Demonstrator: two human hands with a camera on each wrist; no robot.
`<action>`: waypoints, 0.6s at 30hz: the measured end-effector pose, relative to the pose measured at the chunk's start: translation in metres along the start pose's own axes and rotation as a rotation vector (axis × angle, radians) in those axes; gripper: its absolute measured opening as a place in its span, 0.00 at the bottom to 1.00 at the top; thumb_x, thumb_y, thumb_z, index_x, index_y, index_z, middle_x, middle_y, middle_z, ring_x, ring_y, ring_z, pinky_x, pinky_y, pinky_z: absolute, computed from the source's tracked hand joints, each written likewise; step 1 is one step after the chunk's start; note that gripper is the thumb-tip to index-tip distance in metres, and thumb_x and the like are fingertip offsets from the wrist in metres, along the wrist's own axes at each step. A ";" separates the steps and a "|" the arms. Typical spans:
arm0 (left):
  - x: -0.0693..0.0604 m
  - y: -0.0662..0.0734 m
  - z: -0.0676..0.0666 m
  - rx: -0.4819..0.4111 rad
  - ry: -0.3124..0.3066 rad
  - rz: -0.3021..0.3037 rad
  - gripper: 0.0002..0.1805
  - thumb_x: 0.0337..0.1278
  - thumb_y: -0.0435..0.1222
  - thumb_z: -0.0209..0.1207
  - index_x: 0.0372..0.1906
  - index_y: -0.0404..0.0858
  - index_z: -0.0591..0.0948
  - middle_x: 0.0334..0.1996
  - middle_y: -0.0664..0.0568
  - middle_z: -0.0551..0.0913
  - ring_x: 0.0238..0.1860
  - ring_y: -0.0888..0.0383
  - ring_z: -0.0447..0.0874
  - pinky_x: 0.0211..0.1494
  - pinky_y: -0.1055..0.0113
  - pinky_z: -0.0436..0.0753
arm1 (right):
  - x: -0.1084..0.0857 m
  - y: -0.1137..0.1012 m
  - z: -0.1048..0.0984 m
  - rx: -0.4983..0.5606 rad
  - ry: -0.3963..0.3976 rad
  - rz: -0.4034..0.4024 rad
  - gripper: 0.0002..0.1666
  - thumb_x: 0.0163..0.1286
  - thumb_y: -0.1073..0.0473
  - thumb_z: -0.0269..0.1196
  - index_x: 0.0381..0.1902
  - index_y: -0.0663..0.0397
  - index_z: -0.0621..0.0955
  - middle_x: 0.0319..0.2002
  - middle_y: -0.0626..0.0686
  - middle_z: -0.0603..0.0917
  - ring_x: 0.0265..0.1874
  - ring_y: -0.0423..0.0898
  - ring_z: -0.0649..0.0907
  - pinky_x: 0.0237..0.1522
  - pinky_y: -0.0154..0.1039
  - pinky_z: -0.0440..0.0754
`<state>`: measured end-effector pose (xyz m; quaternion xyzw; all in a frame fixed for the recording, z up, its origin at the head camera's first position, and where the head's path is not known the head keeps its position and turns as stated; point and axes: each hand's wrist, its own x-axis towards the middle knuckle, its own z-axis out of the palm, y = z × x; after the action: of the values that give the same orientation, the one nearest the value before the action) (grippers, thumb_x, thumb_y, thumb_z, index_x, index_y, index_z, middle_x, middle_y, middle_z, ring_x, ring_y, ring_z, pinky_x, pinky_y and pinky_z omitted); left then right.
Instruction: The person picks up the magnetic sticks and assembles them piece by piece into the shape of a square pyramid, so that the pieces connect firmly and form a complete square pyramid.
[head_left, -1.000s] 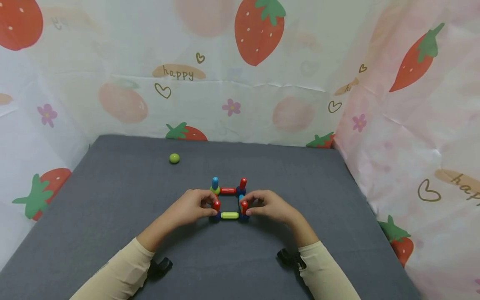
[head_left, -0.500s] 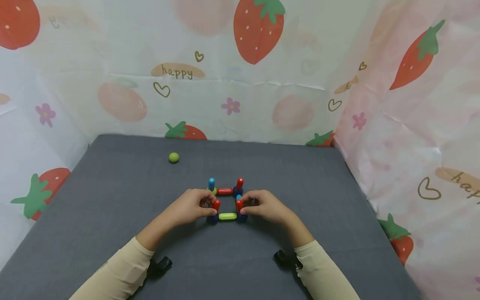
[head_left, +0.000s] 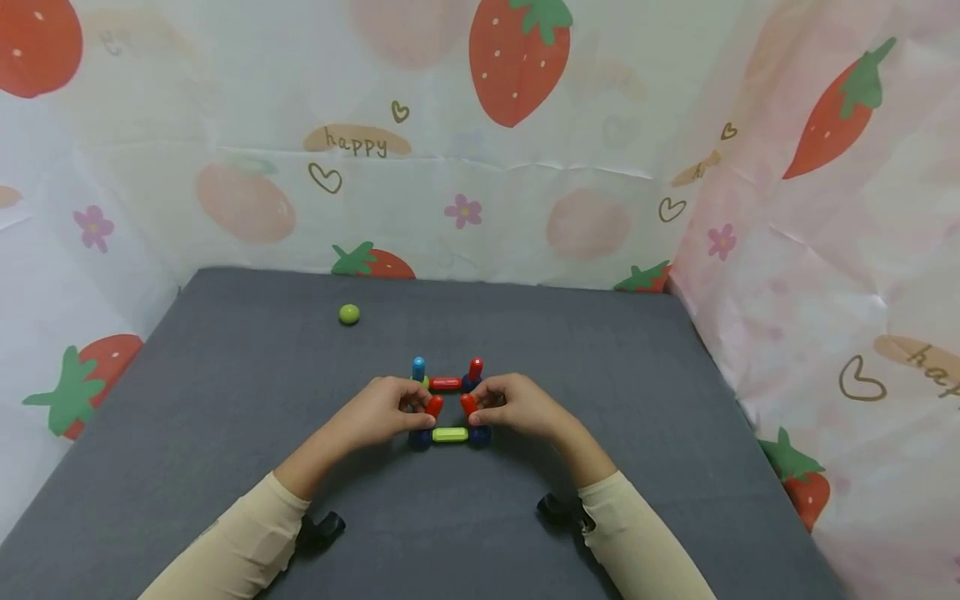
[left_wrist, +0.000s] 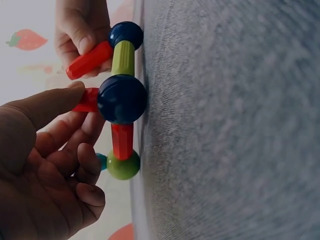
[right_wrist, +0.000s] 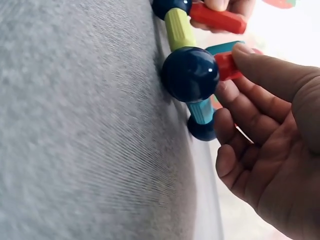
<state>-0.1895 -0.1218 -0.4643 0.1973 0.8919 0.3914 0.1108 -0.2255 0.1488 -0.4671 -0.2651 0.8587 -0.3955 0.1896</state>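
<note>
On the dark cloth, a square of magnetic rods and balls lies between the hands. My left hand (head_left: pixel 390 410) pinches a red rod (left_wrist: pixel 89 100) that rises from the front-left dark blue ball (left_wrist: pixel 122 99). With thumb and fingers, my right hand (head_left: pixel 519 403) pinches another red rod (right_wrist: pixel 228 67), on the front-right dark blue ball (right_wrist: pixel 190 74). These two rods lean toward each other at their tops. A yellow-green rod (head_left: pixel 450 435) joins the front balls. At the back, a red rod (head_left: pixel 446 383) lies between a green ball (left_wrist: pixel 123 165) and a dark blue ball (head_left: pixel 471 382).
A blue rod (head_left: pixel 418 368) and a red rod (head_left: pixel 476 368) stand on the back corners. One loose green ball (head_left: pixel 348 314) sits farther back on the grey cloth (head_left: pixel 225 375). Strawberry-printed sheets (head_left: pixel 517 192) enclose the table's back and sides.
Both front red rods have gone from upright to leaning inward. My right hand has moved left, and the square has shifted slightly left. The loose green ball stays put.
</note>
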 end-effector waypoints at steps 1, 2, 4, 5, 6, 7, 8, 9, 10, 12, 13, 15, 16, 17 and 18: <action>0.000 0.000 0.001 0.000 -0.003 -0.003 0.07 0.63 0.41 0.70 0.43 0.46 0.87 0.35 0.62 0.86 0.34 0.62 0.81 0.39 0.64 0.81 | 0.000 0.000 0.001 0.002 0.003 0.001 0.12 0.68 0.50 0.72 0.46 0.46 0.87 0.40 0.43 0.87 0.37 0.43 0.82 0.41 0.40 0.81; 0.001 0.000 0.001 -0.002 -0.007 -0.006 0.08 0.63 0.42 0.70 0.44 0.46 0.87 0.35 0.62 0.86 0.33 0.61 0.81 0.39 0.63 0.81 | 0.000 0.000 0.002 0.005 0.004 0.000 0.12 0.68 0.50 0.72 0.46 0.46 0.87 0.40 0.43 0.87 0.37 0.43 0.82 0.40 0.40 0.81; 0.001 0.000 0.002 -0.006 -0.009 -0.015 0.08 0.64 0.42 0.69 0.44 0.45 0.87 0.34 0.62 0.86 0.33 0.61 0.81 0.40 0.63 0.81 | 0.001 0.000 0.004 0.008 0.010 0.000 0.12 0.68 0.49 0.72 0.46 0.46 0.87 0.39 0.43 0.87 0.36 0.43 0.82 0.40 0.40 0.81; 0.001 0.000 0.003 -0.011 -0.008 -0.022 0.08 0.63 0.42 0.69 0.44 0.46 0.87 0.34 0.62 0.86 0.33 0.61 0.81 0.40 0.63 0.81 | 0.001 0.000 0.005 0.009 0.013 0.003 0.12 0.68 0.49 0.72 0.46 0.46 0.88 0.39 0.43 0.87 0.36 0.43 0.82 0.40 0.40 0.81; 0.001 -0.001 0.003 -0.012 -0.007 -0.023 0.08 0.63 0.42 0.69 0.44 0.45 0.87 0.34 0.62 0.86 0.33 0.61 0.81 0.40 0.63 0.81 | 0.001 -0.001 0.006 0.010 0.019 0.008 0.12 0.68 0.49 0.72 0.46 0.46 0.88 0.39 0.43 0.88 0.37 0.43 0.82 0.40 0.40 0.81; 0.001 -0.001 0.003 -0.012 -0.007 -0.024 0.08 0.63 0.42 0.69 0.44 0.45 0.87 0.34 0.62 0.86 0.33 0.61 0.81 0.40 0.63 0.81 | 0.001 -0.001 0.006 0.013 0.024 0.012 0.12 0.68 0.49 0.72 0.46 0.46 0.88 0.39 0.43 0.88 0.37 0.43 0.83 0.40 0.40 0.81; 0.001 -0.001 0.003 -0.010 -0.006 -0.026 0.08 0.63 0.42 0.69 0.44 0.45 0.87 0.33 0.61 0.86 0.33 0.61 0.81 0.40 0.63 0.81 | 0.002 -0.002 0.007 0.012 0.028 0.017 0.12 0.68 0.49 0.72 0.45 0.46 0.88 0.38 0.43 0.88 0.36 0.43 0.83 0.40 0.40 0.81; 0.001 -0.001 0.003 -0.009 -0.005 -0.026 0.08 0.63 0.42 0.69 0.44 0.46 0.87 0.34 0.61 0.86 0.33 0.61 0.81 0.40 0.63 0.81 | 0.002 -0.002 0.008 0.010 0.034 0.022 0.12 0.67 0.49 0.72 0.45 0.46 0.88 0.38 0.43 0.88 0.36 0.43 0.83 0.40 0.40 0.81; 0.001 -0.002 0.003 -0.006 -0.005 -0.021 0.08 0.64 0.42 0.69 0.44 0.45 0.87 0.34 0.61 0.86 0.33 0.61 0.81 0.39 0.63 0.81 | 0.002 -0.003 0.009 0.011 0.038 0.026 0.13 0.67 0.48 0.72 0.45 0.46 0.88 0.38 0.42 0.88 0.36 0.43 0.83 0.40 0.40 0.82; 0.002 -0.002 0.003 -0.006 -0.003 -0.024 0.08 0.63 0.43 0.70 0.43 0.46 0.87 0.34 0.61 0.86 0.34 0.61 0.81 0.40 0.63 0.81 | 0.002 -0.003 0.010 0.006 0.048 0.032 0.13 0.67 0.48 0.73 0.45 0.45 0.88 0.38 0.42 0.88 0.37 0.42 0.83 0.40 0.40 0.82; 0.001 -0.002 0.002 -0.008 -0.001 -0.024 0.08 0.63 0.43 0.70 0.43 0.46 0.87 0.34 0.61 0.86 0.34 0.61 0.81 0.39 0.63 0.81 | 0.002 -0.003 0.010 0.001 0.051 0.033 0.13 0.67 0.48 0.73 0.45 0.45 0.88 0.38 0.42 0.88 0.37 0.42 0.83 0.40 0.40 0.82; 0.001 -0.002 0.002 -0.008 0.000 -0.021 0.08 0.63 0.42 0.70 0.43 0.45 0.86 0.35 0.60 0.86 0.34 0.61 0.80 0.39 0.64 0.81 | 0.002 -0.004 0.011 -0.001 0.054 0.035 0.13 0.67 0.48 0.73 0.45 0.44 0.88 0.38 0.41 0.88 0.37 0.42 0.84 0.41 0.40 0.83; 0.001 -0.002 0.002 -0.009 0.000 -0.019 0.08 0.63 0.42 0.69 0.43 0.45 0.86 0.35 0.60 0.86 0.34 0.61 0.80 0.39 0.64 0.81 | 0.002 -0.005 0.011 -0.001 0.053 0.036 0.13 0.67 0.48 0.73 0.46 0.44 0.88 0.38 0.41 0.88 0.37 0.41 0.84 0.41 0.40 0.83; 0.001 -0.002 0.003 -0.010 0.001 -0.026 0.08 0.63 0.43 0.70 0.43 0.45 0.86 0.35 0.60 0.86 0.34 0.60 0.80 0.39 0.64 0.81 | 0.002 -0.005 0.012 0.001 0.052 0.035 0.13 0.67 0.48 0.73 0.46 0.45 0.88 0.39 0.41 0.88 0.37 0.41 0.84 0.41 0.40 0.83; 0.002 -0.003 0.003 -0.010 0.001 -0.027 0.08 0.63 0.43 0.69 0.43 0.45 0.86 0.35 0.60 0.86 0.34 0.61 0.80 0.39 0.64 0.81 | 0.002 -0.005 0.012 0.002 0.051 0.035 0.13 0.67 0.48 0.73 0.46 0.44 0.88 0.39 0.41 0.88 0.38 0.40 0.84 0.41 0.40 0.83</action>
<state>-0.1906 -0.1210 -0.4681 0.1846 0.8927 0.3944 0.1165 -0.2195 0.1379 -0.4708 -0.2396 0.8674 -0.3995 0.1751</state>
